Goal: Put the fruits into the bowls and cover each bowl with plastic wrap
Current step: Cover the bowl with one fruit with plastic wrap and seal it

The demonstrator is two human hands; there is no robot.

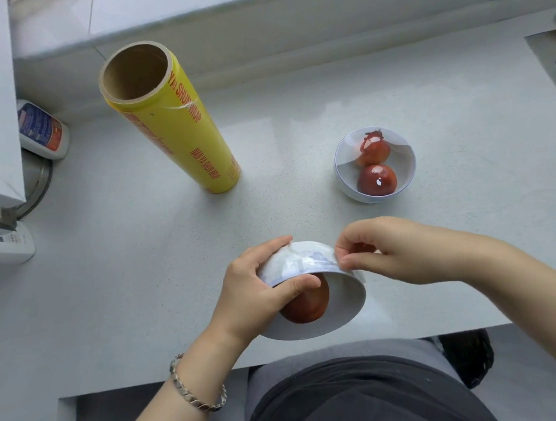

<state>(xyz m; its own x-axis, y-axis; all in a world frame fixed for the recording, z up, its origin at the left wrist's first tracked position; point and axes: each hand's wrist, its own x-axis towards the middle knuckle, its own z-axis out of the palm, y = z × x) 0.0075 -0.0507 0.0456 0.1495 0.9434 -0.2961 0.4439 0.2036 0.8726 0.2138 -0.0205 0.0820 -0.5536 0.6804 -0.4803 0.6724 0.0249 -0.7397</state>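
We're at the near edge of the counter (pixel 297 118), mid-wrap on the second bowl. The near bowl (pixel 337 301) is tipped up, mouth facing us, base away, one red fruit (pixel 308 301) inside. Left hand (pixel 258 286) is closed on the bowl's left side, thumb hooked over the rim. Right hand (pixel 386 252) pinches the loose edge of plastic film (pixel 309 260) against the bowl's outer wall, fingertips touching it.

The relation that matters: the film edge lies on the far, upward side of the tilted bowl, right under the right fingertips, so the right hand is the one to smooth it down while the left just steadies. Judgement: the film looks draped over the mouth and the remaining work is tucking it around the outside.

The far bowl (pixel 375 165) sits upright toward the right side of the counter, well apart from the hands, with two red fruits (pixel 376 180) in it — glare across the top suggests it's already covered.

The wrap roll (pixel 170 119) stands on end toward the back left of the counter, leaning in this wide view, cardboard core open at the top. Yellow label, red print, partly legible: "SHUN WRAP". A white bottle (pixel 42 128) at the left edge has a label too small to read.
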